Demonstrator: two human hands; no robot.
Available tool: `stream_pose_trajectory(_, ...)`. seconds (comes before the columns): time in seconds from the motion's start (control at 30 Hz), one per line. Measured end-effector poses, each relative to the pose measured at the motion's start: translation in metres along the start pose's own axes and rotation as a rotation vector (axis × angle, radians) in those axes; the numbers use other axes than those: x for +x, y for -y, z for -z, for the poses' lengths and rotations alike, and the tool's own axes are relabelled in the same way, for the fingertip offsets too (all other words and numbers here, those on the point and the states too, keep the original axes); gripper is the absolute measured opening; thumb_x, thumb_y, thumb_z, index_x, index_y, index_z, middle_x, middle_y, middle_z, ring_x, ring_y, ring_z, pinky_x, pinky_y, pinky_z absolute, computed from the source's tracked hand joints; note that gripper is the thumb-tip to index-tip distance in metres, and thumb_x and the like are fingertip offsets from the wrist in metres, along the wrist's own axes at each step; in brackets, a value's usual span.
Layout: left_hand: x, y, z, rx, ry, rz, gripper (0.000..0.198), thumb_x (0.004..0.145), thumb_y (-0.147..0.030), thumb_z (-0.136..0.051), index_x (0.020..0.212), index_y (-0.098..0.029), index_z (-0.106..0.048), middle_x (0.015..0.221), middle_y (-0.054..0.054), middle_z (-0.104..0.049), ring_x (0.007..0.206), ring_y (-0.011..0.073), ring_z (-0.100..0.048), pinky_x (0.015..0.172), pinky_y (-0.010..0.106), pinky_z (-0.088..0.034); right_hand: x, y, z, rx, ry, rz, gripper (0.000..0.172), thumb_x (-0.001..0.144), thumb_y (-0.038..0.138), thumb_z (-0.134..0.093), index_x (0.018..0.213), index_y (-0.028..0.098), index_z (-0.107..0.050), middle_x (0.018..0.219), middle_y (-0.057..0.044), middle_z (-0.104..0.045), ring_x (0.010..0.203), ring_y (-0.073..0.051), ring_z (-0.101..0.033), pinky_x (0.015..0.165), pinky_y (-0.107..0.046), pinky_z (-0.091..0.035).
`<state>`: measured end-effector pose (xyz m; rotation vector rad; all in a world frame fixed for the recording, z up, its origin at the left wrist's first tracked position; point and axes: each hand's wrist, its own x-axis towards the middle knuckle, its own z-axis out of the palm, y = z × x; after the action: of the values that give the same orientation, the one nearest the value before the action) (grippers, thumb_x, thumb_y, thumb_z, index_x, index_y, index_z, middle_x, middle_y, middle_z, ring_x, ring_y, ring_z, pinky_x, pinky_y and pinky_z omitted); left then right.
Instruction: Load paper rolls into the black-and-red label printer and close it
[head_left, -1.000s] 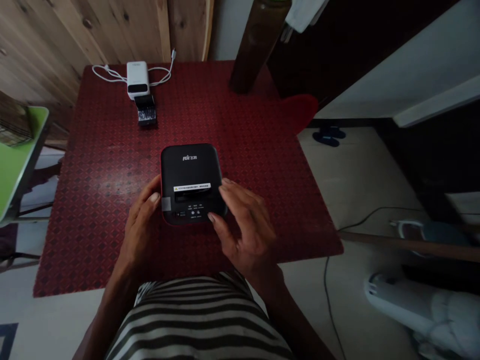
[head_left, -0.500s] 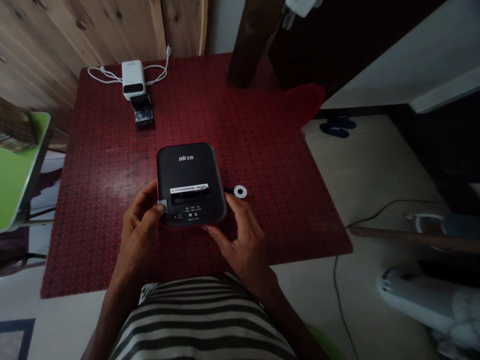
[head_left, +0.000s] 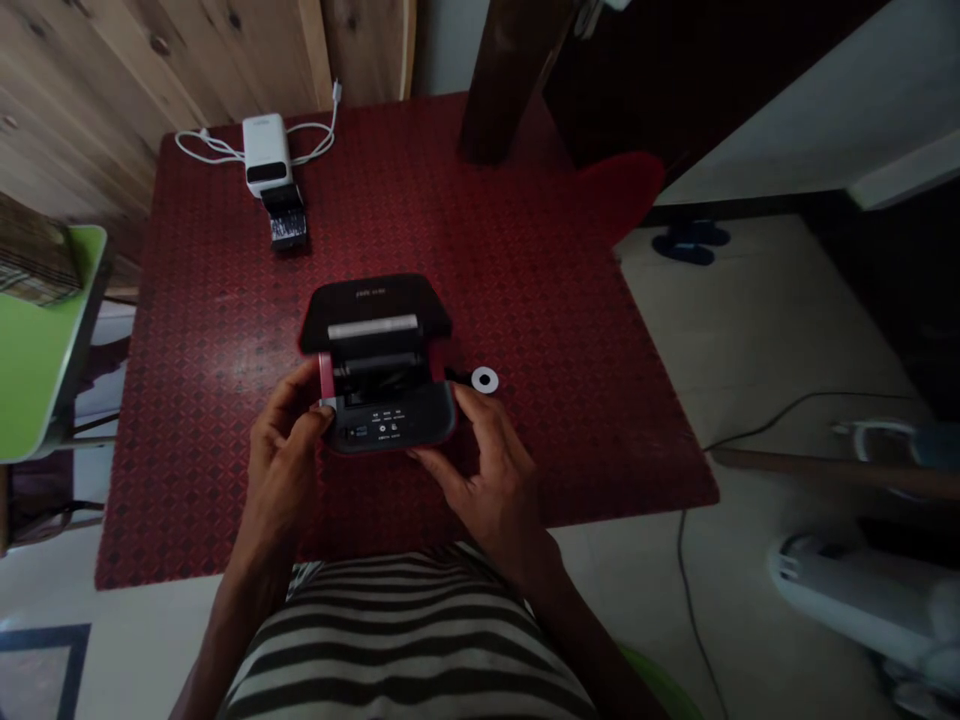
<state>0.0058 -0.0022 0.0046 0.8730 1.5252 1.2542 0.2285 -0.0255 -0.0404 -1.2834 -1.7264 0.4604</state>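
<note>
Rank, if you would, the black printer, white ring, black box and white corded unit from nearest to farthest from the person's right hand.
Right hand:
1. Black printer: touching, to its left.
2. White ring: straight ahead.
3. Black box: far left.
4. White corded unit: behind that box.

A black compact printer [head_left: 386, 425] sits centred toward the near edge of the red table [head_left: 202, 400], its lid swung up, exposing a dark roller bay.

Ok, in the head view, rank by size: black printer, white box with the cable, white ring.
Largest to smallest: the black printer, lid open; the white box; the white ring. The box lies farther from the camera, so its real size against the printer is unsure.
</note>
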Motion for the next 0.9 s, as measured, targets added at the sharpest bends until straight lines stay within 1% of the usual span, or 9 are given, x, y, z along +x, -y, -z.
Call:
stream_pose_trajectory(0.2, 0.001, 0.014, 0.005, -0.029, 0.021, -0.029, 0.054, 0.098, -0.039, -0.081, 0.150, -0.027, -0.083, 0.152, 0.009, -0.084, 0.144, 0.0351, -0.077, 0.122, 0.050, -0.061, 0.000, -0.002, -0.002, -0.002, 0.000, 0.030, 0.075, 0.115, 0.035, -0.082, 0.183, 0.032, -0.051, 0.153, -0.016, -0.082, 0.141, -0.035, -0.083, 0.117, -0.055, -0.075)
stream_pose_trajectory(0.37, 0.000, 0.026, 0.010, -0.015, 0.063, -0.091, 0.056, 0.105, -0.049, -0.082, 0.157, -0.030, -0.079, 0.160, 0.010, -0.080, 0.153, 0.0364, -0.072, 0.130, 0.053, -0.056, 0.001, -0.004, 0.014, -0.001, 0.019, 0.015, 0.071, 0.117, 0.050, -0.080, 0.180, 0.030, -0.056, 0.152, -0.017, -0.082, 0.136, -0.035, -0.084, 0.112, -0.055, -0.076)
stream_pose_trajectory(0.47, -0.003, 0.031, 0.012, 0.042, 0.093, -0.180, 0.060, 0.109, -0.062, -0.078, 0.159, -0.030, -0.078, 0.160, 0.011, -0.079, 0.149, 0.0378, -0.074, 0.126, 0.054, -0.059, 0.014, -0.005, 0.030, 0.007, -0.002, 0.011, 0.052, 0.120, 0.045, -0.074, 0.169, 0.029, -0.068, 0.146, -0.015, -0.085, 0.129, -0.032, -0.085, 0.102, -0.049, -0.077)
stream_pose_trajectory(0.53, -0.006, 0.036, 0.011, 0.102, 0.098, -0.278, 0.069, 0.111, -0.070, -0.073, 0.166, -0.029, -0.073, 0.161, 0.013, -0.077, 0.147, 0.0394, -0.074, 0.123, 0.056, -0.061, 0.030, -0.004, 0.039, -0.032, -0.028, 0.050, 0.036, 0.122, 0.033, -0.071, 0.157, 0.027, -0.076, 0.138, -0.013, -0.088, 0.124, -0.030, -0.087, 0.103, -0.046, -0.075)
stream_pose_trajectory(0.6, -0.008, 0.043, 0.009, 0.175, 0.100, -0.386, 0.076, 0.113, -0.073, -0.068, 0.175, -0.029, -0.065, 0.167, 0.015, -0.072, 0.149, 0.0404, -0.072, 0.123, 0.057, -0.061, 0.050, 0.001, 0.042, -0.087, -0.017, 0.138, 0.027, 0.121, 0.021, -0.070, 0.145, 0.026, -0.081, 0.128, -0.010, -0.091, 0.118, -0.027, -0.087, 0.106, -0.045, -0.072)
stream_pose_trajectory(0.67, -0.008, 0.051, 0.008, 0.234, 0.112, -0.475, 0.079, 0.116, -0.073, -0.064, 0.182, -0.030, -0.057, 0.173, 0.016, -0.067, 0.155, 0.0407, -0.068, 0.127, 0.058, -0.058, 0.074, 0.009, 0.039, -0.128, 0.060, 0.252, 0.024, 0.120, 0.014, -0.069, 0.137, 0.023, -0.084, 0.124, -0.010, -0.092, 0.115, -0.026, -0.087, 0.108, -0.043, -0.070)
stream_pose_trajectory(0.73, -0.007, 0.057, 0.008, 0.272, 0.119, -0.535, 0.079, 0.118, -0.072, -0.059, 0.185, -0.030, -0.052, 0.175, 0.017, -0.063, 0.157, 0.0411, -0.065, 0.130, 0.060, -0.055, 0.100, 0.021, 0.030, -0.201, 0.220, 0.325, 0.024, 0.120, 0.011, -0.066, 0.132, 0.019, -0.085, 0.128, -0.012, -0.092, 0.118, -0.027, -0.085, 0.108, -0.044, -0.067)
stream_pose_trajectory(0.83, -0.004, 0.064, 0.009, 0.303, 0.123, -0.578, 0.078, 0.120, -0.072, -0.056, 0.185, -0.029, -0.050, 0.174, 0.018, -0.062, 0.156, 0.0415, -0.064, 0.131, 0.062, -0.054, 0.135, 0.043, 0.011, -0.412, 0.548, 0.290, 0.026, 0.120, 0.008, -0.062, 0.123, 0.016, -0.087, 0.129, -0.015, -0.091, 0.122, -0.031, -0.083, 0.107, -0.045, -0.063)
stream_pose_trajectory(0.9, -0.003, 0.067, 0.010, 0.311, 0.122, -0.585, 0.080, 0.119, -0.073, -0.057, 0.185, -0.029, -0.050, 0.173, 0.018, -0.062, 0.155, 0.0418, -0.064, 0.130, 0.063, -0.054, 0.153, 0.059, 0.000, -0.529, 0.714, 0.223, 0.028, 0.121, 0.008, -0.060, 0.121, 0.015, -0.087, 0.125, -0.017, -0.090, 0.122, -0.032, -0.082, 0.107, -0.045, -0.061)
